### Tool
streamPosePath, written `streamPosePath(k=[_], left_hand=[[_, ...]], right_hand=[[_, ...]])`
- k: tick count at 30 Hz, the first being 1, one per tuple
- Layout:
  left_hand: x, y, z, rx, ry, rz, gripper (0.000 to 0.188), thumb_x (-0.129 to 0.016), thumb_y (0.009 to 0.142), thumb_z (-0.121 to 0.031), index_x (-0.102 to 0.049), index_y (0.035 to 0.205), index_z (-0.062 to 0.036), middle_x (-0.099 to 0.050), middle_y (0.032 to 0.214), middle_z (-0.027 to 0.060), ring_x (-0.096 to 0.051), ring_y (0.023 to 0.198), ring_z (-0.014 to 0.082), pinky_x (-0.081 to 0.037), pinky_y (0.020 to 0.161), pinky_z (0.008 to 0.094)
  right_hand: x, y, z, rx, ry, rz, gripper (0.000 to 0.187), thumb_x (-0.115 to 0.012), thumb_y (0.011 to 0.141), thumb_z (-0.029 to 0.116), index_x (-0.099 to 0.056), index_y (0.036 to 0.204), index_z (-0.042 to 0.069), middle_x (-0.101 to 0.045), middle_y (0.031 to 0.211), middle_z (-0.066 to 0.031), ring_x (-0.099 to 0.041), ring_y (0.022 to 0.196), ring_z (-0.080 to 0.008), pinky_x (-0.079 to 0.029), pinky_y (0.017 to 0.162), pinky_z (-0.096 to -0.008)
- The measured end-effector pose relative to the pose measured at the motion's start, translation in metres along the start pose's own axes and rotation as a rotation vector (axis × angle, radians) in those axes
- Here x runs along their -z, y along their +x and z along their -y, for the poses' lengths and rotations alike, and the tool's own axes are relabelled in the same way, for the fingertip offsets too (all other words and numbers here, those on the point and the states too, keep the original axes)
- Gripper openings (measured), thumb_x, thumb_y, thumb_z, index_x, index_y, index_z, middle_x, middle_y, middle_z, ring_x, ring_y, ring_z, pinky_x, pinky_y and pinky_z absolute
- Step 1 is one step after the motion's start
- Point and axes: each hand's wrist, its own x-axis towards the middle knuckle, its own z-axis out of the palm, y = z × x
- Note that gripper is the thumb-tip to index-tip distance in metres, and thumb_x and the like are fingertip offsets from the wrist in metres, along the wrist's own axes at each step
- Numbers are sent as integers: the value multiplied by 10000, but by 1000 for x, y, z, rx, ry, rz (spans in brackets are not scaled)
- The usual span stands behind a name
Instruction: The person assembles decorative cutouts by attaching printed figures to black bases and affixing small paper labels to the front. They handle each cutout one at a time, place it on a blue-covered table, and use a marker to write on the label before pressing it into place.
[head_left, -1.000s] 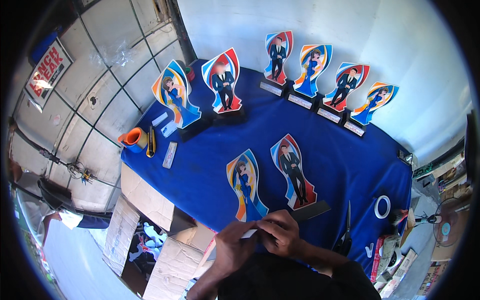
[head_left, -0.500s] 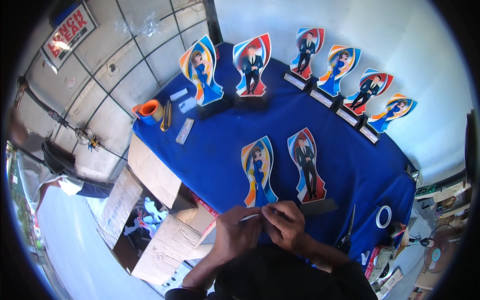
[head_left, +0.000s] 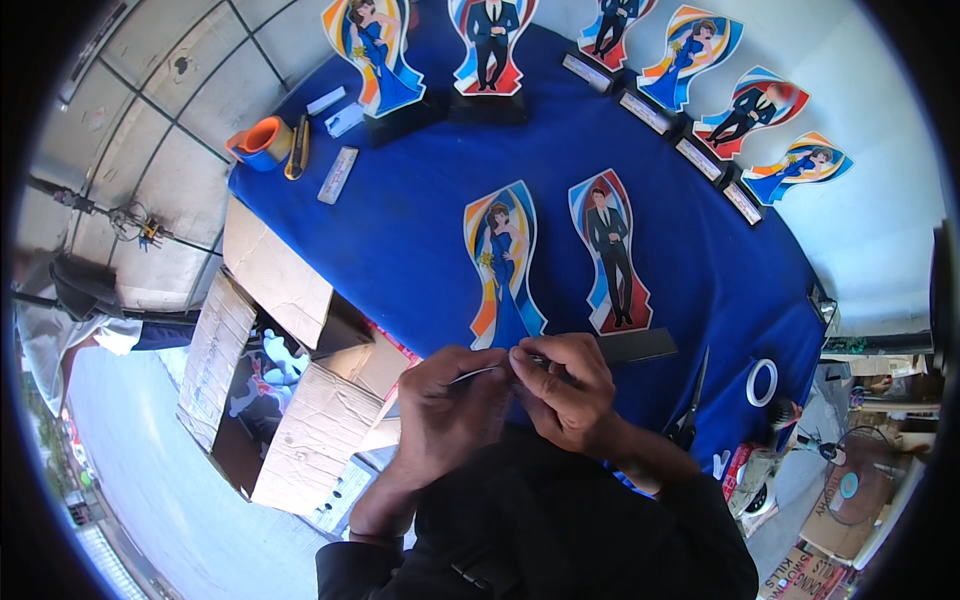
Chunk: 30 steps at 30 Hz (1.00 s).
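My left hand [head_left: 455, 400] is closed on a thin white strip [head_left: 474, 375] seen nearly edge-on. The fingers of my right hand [head_left: 565, 390] are pinched together at the strip's end, fingertips meeting those of the left. What the right fingertips grip is too small to make out. Just beyond my hands lies a flat cutout with a blue-gowned figure [head_left: 503, 262]. To its right lies a cutout with a dark-suited figure [head_left: 610, 255], its foot beside a flat black base block [head_left: 640, 346].
Finished standing cutouts on black bases [head_left: 490, 108] line the far side of the blue-covered table [head_left: 400, 250]. At left are tape rolls [head_left: 262, 145], a cutter knife [head_left: 297, 148] and a small label plate [head_left: 338, 175]. Scissors [head_left: 690, 405] and white tape [head_left: 761, 382] lie right; an opened carton [head_left: 310, 440] stands left.
The view has tipped downward, so the table and cutouts sit higher in the picture. My hands stay together at the strip, with the fingers slightly shifted.
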Motion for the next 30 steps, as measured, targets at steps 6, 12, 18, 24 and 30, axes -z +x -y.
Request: streamPosePath(k=[6, 12, 18, 24, 30], left_hand=[[1, 1, 0, 29, -46, 15, 134, -671, 960, 23, -733, 1077, 44, -720, 896, 85, -672, 782, 97, -515, 655, 247], [1, 4, 4, -54, -9, 6, 110, -679, 967, 7, -729, 1059, 41, -705, 862, 64, -661, 733, 82, -504, 616, 239], [-1, 1, 3, 39, -68, 19, 127, -688, 957, 9, -735, 1073, 32, -707, 861, 71, -671, 782, 94, -515, 650, 249], [-1, 1, 3, -6, 7, 24, 134, -686, 947, 29, -735, 1072, 32, -710, 861, 81, -673, 789, 95, -517, 667, 250], [0, -1, 1, 39, -55, 29, 122, -679, 946, 40, -724, 1059, 41, -730, 912, 99, -686, 806, 110, -527, 679, 255]], right_hand=[[0, 3, -2, -10, 28, 4, 475, -781, 768, -93, -734, 1216, 58, -673, 1103, -98, -617, 894, -206, -482, 609, -256], [2, 4, -4, -5, 52, -30, 421, -787, 760, -89, -749, 1156, 52, -676, 1092, -95, -616, 894, -206, -480, 617, -259], [4, 2, -4, -17, 40, 22, 481, -806, 724, -61, -736, 1194, 20, -674, 1129, -110, -628, 911, -251, -515, 756, -339], [6, 0, -3, -28, 25, 9, 439, -803, 751, -75, -755, 1165, 59, -688, 1099, -92, -617, 900, -211, -485, 640, -278], [3, 0, -3, -46, 139, -48, 493, -784, 746, -92, -717, 1209, 62, -667, 1087, -105, -623, 899, -207, -497, 669, -277]])
